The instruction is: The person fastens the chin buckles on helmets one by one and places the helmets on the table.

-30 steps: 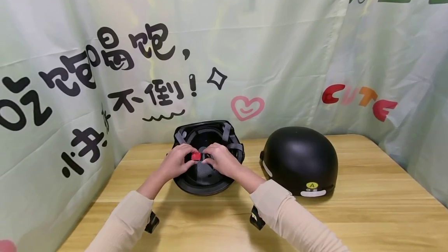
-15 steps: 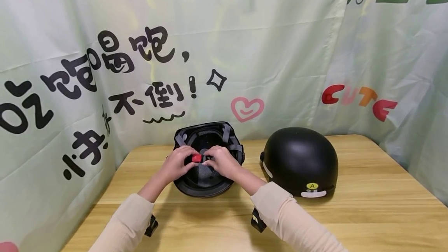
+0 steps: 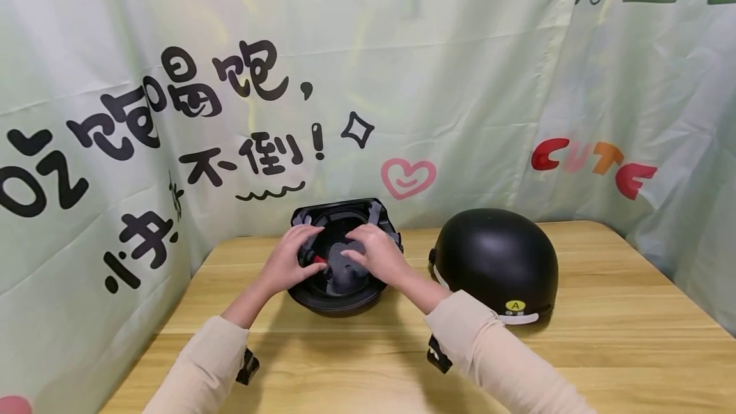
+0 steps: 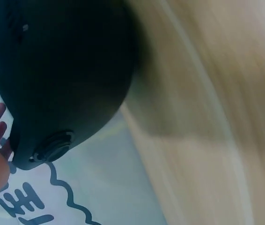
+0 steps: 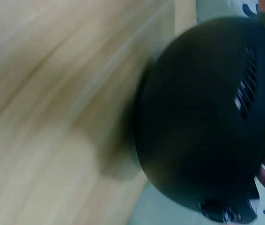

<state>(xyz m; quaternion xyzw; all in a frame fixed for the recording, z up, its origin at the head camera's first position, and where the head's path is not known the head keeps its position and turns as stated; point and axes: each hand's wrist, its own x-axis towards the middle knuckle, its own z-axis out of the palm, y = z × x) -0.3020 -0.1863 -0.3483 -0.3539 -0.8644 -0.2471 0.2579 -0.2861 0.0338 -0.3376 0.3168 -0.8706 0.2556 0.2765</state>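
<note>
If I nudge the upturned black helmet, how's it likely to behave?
The upturned black helmet will probably rock or tip, since its rounded shell seems to sit directly on the table. That shell looks hard and evenly curved, so expect it to stay stiff. The gray straps inside look like thin webbing, so they'd likely flex easily.

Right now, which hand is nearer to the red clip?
Left. The left hand is beside the red clip, mostly left of it; the right hand is farther off, right of it.

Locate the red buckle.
In the head view, the red buckle is left of centre in the upturned helmet, by the thumb of the left hand.
</note>
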